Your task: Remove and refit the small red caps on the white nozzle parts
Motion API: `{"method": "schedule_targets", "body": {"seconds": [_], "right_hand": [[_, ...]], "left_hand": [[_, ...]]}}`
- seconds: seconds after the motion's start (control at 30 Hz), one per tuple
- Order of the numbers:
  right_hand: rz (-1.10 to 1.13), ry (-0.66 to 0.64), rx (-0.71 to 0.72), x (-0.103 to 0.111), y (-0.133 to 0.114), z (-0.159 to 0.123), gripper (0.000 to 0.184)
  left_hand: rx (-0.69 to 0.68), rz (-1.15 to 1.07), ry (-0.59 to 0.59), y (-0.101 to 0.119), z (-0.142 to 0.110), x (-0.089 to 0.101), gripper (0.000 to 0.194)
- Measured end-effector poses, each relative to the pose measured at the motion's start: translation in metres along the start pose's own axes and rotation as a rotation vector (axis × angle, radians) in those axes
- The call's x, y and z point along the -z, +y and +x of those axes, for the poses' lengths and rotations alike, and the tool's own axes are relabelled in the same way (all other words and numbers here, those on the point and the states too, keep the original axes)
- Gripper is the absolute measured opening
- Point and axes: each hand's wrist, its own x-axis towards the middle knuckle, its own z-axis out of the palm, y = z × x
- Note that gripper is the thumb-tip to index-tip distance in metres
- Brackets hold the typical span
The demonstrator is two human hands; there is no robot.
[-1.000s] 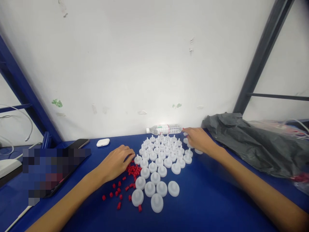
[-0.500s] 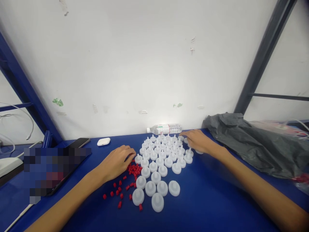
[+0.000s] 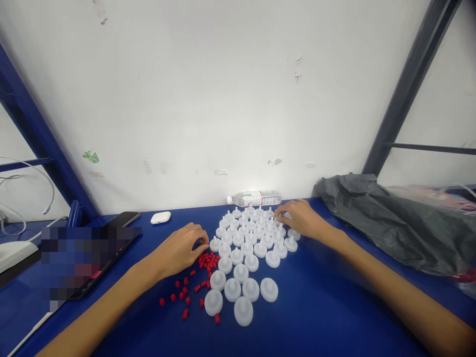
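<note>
Many round white translucent caps with pointed nozzles point(image 3: 243, 311) stand on the blue tabletop in a packed cluster, looser toward me. My left hand point(image 3: 182, 250) is beside the cluster's left edge, by a heap of small red caps point(image 3: 208, 260). Its thumb and fingers curl into a pinch; what is between the tips, if anything, is hidden. At the cluster's far right, my right hand point(image 3: 301, 218) is lowered among the white caps, thumb and forefinger drawn together at a nozzle. Whether they grip it I cannot make out. More red caps point(image 3: 185, 314) lie scattered toward me.
A clear plastic bottle point(image 3: 255, 198) lies against the wall behind the cluster. At the left are a white earbud case point(image 3: 160, 217), a phone point(image 3: 124, 219) and a blurred-out dark device. A crumpled dark grey plastic bag point(image 3: 386, 223) covers the right side.
My right hand has shifted slightly toward me, its fingers drawing from extended into a pinch. White caps beside it show more. My left hand has barely moved.
</note>
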Motion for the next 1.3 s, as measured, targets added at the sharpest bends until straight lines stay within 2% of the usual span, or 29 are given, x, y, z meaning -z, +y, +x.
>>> {"method": "schedule_targets", "body": {"seconds": [0.2, 0.33, 0.43, 0.63, 0.77, 0.9, 1.03, 1.3], "right_hand": [[0.042, 0.099, -0.030, 0.010, -0.007, -0.001, 0.022], [0.127, 0.244, -0.036, 0.016, -0.022, -0.004, 0.038], [0.203, 0.312, 0.044, 0.016, -0.041, -0.008, 0.040], [0.232, 0.344, 0.291, 0.013, -0.092, -0.022, 0.036], [0.244, 0.314, 0.418, 0.011, -0.112, -0.031, 0.030], [0.282, 0.269, 0.516, 0.009, -0.119, -0.034, 0.030], [0.310, 0.269, 0.547, 0.007, -0.120, -0.035, 0.036], [0.373, 0.322, 0.576, 0.008, -0.117, -0.035, 0.047]], "left_hand": [[-0.001, -0.003, 0.000, -0.001, 0.001, -0.003, 0.017], [0.023, 0.013, 0.079, 0.000, 0.001, -0.001, 0.018], [0.013, 0.024, 0.162, 0.006, 0.001, 0.001, 0.020], [-0.193, -0.013, 0.375, 0.025, -0.002, -0.002, 0.023], [-0.363, -0.015, 0.409, 0.039, -0.005, -0.010, 0.023], [-0.438, -0.003, 0.437, 0.048, -0.008, -0.018, 0.025], [-0.462, 0.024, 0.444, 0.051, -0.010, -0.020, 0.026], [-0.422, -0.001, 0.517, 0.050, -0.008, -0.020, 0.020]]}}
